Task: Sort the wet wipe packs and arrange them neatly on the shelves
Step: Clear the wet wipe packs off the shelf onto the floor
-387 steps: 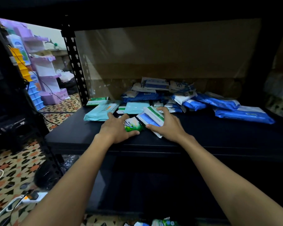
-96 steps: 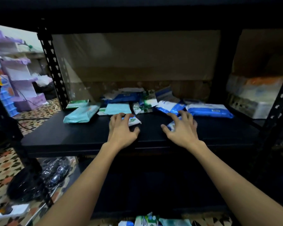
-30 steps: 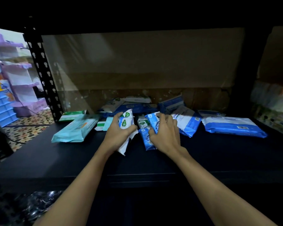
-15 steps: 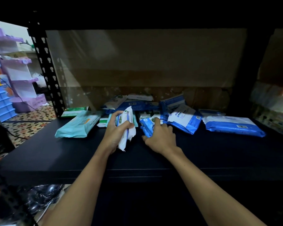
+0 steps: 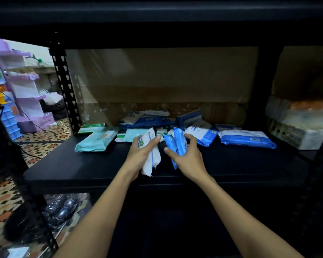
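Your left hand (image 5: 138, 157) grips a bundle of white packs (image 5: 151, 155), fingers curled round them, holding them upright just above the front of the black shelf (image 5: 82, 164). Your right hand (image 5: 187, 159) grips a few small blue packs (image 5: 176, 144), thumb on their near side and fingers wrapped over the far side; these too stand on end, close beside the white ones without touching them. Behind your hands, the other wet wipe packs lie in a loose heap against the cardboard back (image 5: 160, 81) of the shelf. A teal pack (image 5: 98, 139) lies flat to the left, with a green pack (image 5: 90, 126) just behind it. To the right lie a blue-and-white pack (image 5: 202, 134), tilted, and a long blue pack (image 5: 246, 139) flat on the shelf. More blue packs (image 5: 149, 119) are piled at the back, in the middle. Left of the shelf post, a purple rack (image 5: 28, 94) stands on the patterned floor (image 5: 0, 198).
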